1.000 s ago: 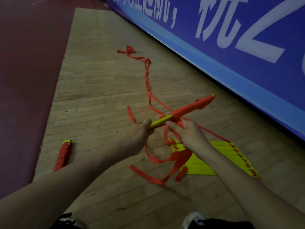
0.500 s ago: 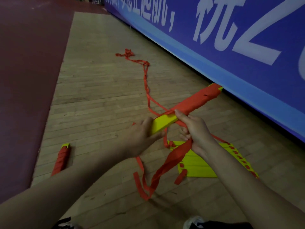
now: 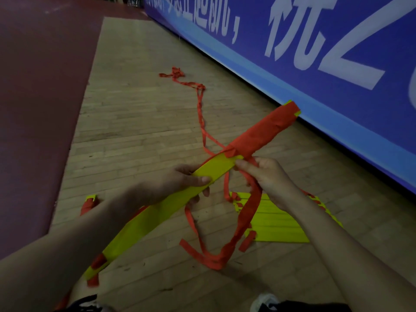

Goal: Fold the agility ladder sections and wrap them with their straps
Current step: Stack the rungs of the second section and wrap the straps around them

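A folded bundle of yellow ladder rungs runs diagonally from lower left to upper right. Its far half is wound in red strap. My left hand grips the bare yellow middle of the bundle, thumb on top. My right hand pinches the red strap just below the wound part. The loose strap hangs from that hand in a loop to the floor, and a long tail trails away over the boards.
A second stack of yellow rungs lies flat on the wooden floor under my right arm. A wrapped red bundle lies at the left beside the dark red mat. A blue banner wall bounds the right. My shoes show at the bottom.
The bundle has rotated so its flat yellow face shows and its near end has swung toward me. The strap loop hangs lower under my right hand.
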The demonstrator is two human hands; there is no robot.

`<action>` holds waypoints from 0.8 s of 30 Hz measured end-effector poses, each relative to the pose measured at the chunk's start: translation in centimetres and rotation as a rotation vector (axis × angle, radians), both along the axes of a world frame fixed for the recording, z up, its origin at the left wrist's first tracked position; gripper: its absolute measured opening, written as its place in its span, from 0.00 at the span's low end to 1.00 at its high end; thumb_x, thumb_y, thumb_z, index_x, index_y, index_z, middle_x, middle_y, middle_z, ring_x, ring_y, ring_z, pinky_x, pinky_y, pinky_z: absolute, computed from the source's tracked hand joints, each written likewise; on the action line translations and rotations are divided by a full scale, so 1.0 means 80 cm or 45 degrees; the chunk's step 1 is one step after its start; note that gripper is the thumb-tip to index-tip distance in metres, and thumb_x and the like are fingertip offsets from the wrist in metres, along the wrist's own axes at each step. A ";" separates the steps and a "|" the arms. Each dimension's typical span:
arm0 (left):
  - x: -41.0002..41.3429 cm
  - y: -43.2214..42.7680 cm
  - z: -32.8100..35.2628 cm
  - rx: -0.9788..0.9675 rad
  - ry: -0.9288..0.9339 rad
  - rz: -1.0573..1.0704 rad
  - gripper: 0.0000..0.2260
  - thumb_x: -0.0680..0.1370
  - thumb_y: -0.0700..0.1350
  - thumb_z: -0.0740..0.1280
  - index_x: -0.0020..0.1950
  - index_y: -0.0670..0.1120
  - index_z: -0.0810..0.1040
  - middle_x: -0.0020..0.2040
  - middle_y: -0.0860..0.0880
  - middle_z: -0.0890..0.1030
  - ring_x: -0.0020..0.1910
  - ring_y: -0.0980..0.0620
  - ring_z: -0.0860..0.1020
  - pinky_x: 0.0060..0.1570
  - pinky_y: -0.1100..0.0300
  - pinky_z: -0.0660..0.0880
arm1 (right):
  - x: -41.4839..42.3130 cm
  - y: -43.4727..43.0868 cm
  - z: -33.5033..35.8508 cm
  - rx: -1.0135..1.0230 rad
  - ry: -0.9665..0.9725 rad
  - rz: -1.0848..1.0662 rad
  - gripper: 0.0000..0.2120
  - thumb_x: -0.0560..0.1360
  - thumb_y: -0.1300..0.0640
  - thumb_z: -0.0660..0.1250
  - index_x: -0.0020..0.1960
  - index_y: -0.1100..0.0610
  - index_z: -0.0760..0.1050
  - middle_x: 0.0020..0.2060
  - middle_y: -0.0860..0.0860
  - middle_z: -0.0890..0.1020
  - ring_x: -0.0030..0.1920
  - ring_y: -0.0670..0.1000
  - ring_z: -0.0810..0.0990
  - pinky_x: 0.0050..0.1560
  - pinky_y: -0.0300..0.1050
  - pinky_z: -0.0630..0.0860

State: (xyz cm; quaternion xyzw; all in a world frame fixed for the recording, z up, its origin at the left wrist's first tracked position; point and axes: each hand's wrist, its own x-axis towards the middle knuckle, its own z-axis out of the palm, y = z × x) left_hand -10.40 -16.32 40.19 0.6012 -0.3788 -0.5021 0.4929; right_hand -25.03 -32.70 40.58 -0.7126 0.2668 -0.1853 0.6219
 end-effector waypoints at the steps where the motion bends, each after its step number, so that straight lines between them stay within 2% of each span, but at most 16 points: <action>1: 0.000 -0.001 -0.001 -0.002 0.004 0.041 0.09 0.78 0.40 0.64 0.57 0.39 0.74 0.42 0.43 0.79 0.30 0.49 0.75 0.28 0.61 0.74 | -0.001 0.001 -0.003 -0.035 0.031 0.005 0.06 0.76 0.57 0.68 0.44 0.60 0.77 0.21 0.47 0.74 0.20 0.43 0.71 0.21 0.35 0.70; 3: -0.001 -0.004 -0.003 0.005 -0.052 0.146 0.09 0.80 0.39 0.63 0.59 0.40 0.74 0.41 0.43 0.78 0.30 0.50 0.75 0.27 0.62 0.74 | -0.002 0.003 -0.006 -0.104 0.074 -0.018 0.08 0.76 0.57 0.68 0.40 0.60 0.76 0.22 0.49 0.75 0.19 0.43 0.72 0.20 0.34 0.69; 7: -0.008 -0.015 -0.013 0.066 -0.291 0.246 0.12 0.81 0.39 0.61 0.65 0.45 0.71 0.39 0.45 0.76 0.30 0.51 0.72 0.26 0.63 0.70 | 0.002 0.009 -0.004 -0.234 0.068 -0.092 0.15 0.76 0.56 0.68 0.32 0.59 0.71 0.21 0.52 0.69 0.16 0.44 0.66 0.18 0.33 0.62; 10: -0.015 -0.023 -0.019 0.080 -0.448 0.315 0.09 0.82 0.39 0.59 0.61 0.46 0.71 0.36 0.48 0.73 0.29 0.53 0.69 0.26 0.63 0.66 | 0.007 0.015 -0.004 -0.307 0.061 -0.151 0.20 0.74 0.52 0.71 0.28 0.56 0.69 0.19 0.50 0.67 0.16 0.46 0.65 0.19 0.35 0.61; 11: -0.018 -0.025 -0.021 0.073 -0.563 0.335 0.06 0.82 0.40 0.59 0.58 0.47 0.71 0.36 0.49 0.73 0.30 0.53 0.69 0.27 0.62 0.66 | 0.009 0.016 -0.004 -0.317 0.055 -0.171 0.21 0.73 0.50 0.72 0.27 0.56 0.68 0.19 0.49 0.67 0.16 0.46 0.66 0.20 0.35 0.62; 13: -0.025 -0.024 -0.018 0.127 -0.977 0.332 0.04 0.82 0.45 0.59 0.55 0.49 0.70 0.40 0.48 0.75 0.35 0.49 0.74 0.33 0.59 0.69 | 0.012 0.017 -0.005 -0.297 0.066 -0.208 0.22 0.72 0.46 0.71 0.27 0.55 0.68 0.19 0.49 0.68 0.17 0.45 0.66 0.21 0.36 0.62; 15: -0.033 -0.019 -0.017 0.232 -1.410 0.324 0.10 0.83 0.49 0.56 0.64 0.50 0.68 0.50 0.46 0.76 0.47 0.43 0.77 0.42 0.53 0.73 | 0.015 0.019 -0.003 -0.236 0.080 -0.241 0.22 0.71 0.41 0.70 0.26 0.53 0.70 0.20 0.48 0.69 0.18 0.43 0.67 0.22 0.37 0.62; 18: -0.037 -0.017 -0.017 0.259 -1.806 0.324 0.17 0.83 0.46 0.52 0.72 0.52 0.59 0.59 0.45 0.72 0.53 0.43 0.76 0.46 0.50 0.74 | 0.019 0.024 0.000 -0.117 0.030 -0.297 0.22 0.72 0.41 0.69 0.27 0.52 0.71 0.17 0.44 0.69 0.18 0.41 0.67 0.23 0.36 0.62; 21: -0.043 -0.019 -0.017 0.266 -2.038 0.288 0.22 0.82 0.42 0.52 0.76 0.52 0.51 0.61 0.43 0.67 0.57 0.43 0.72 0.51 0.52 0.71 | 0.021 0.027 0.004 0.107 -0.056 -0.305 0.20 0.75 0.47 0.69 0.28 0.54 0.71 0.17 0.45 0.67 0.17 0.42 0.66 0.19 0.35 0.61; 24: -0.037 -0.021 -0.018 0.216 -2.067 0.254 0.22 0.82 0.48 0.51 0.76 0.50 0.52 0.61 0.43 0.67 0.57 0.42 0.72 0.54 0.51 0.70 | 0.021 0.022 0.010 0.354 -0.141 -0.265 0.18 0.76 0.51 0.68 0.31 0.55 0.68 0.17 0.46 0.64 0.16 0.42 0.63 0.17 0.34 0.59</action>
